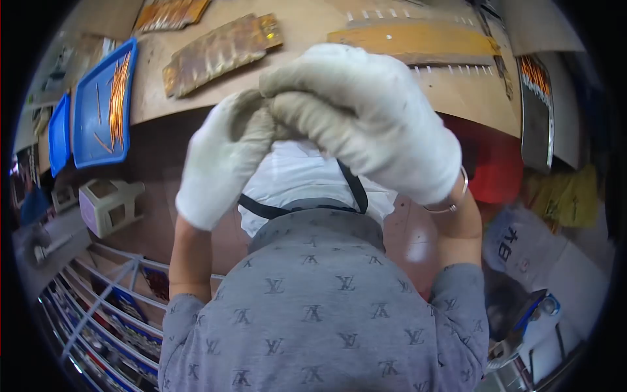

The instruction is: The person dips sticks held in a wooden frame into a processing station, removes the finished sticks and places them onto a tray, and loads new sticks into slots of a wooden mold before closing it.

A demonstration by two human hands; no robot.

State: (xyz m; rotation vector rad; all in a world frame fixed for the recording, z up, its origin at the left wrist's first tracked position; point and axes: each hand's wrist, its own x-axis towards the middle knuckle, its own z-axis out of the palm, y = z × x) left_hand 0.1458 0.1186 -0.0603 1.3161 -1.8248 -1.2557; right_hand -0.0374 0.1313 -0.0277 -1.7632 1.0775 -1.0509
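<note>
White work gloves cover both hands, which meet in front of my chest just off the table edge. My left hand is closed, its thumb and fingers bent toward the right hand and touching it. Curled over from the other side is my right hand, its fingers pressed together near the left fingertips. Whatever they pinch, if anything, is hidden by the gloves. Beyond the hands on the wooden table lie a worn, amber-stained block with ridges and a long yellow-brown bar with white pins along its edges.
A blue tray with copper-coloured rods stands at the left, beside a second blue tray. At the right are a metal tray with more rods and a red bin. A plastic stool and a wire rack stand lower left.
</note>
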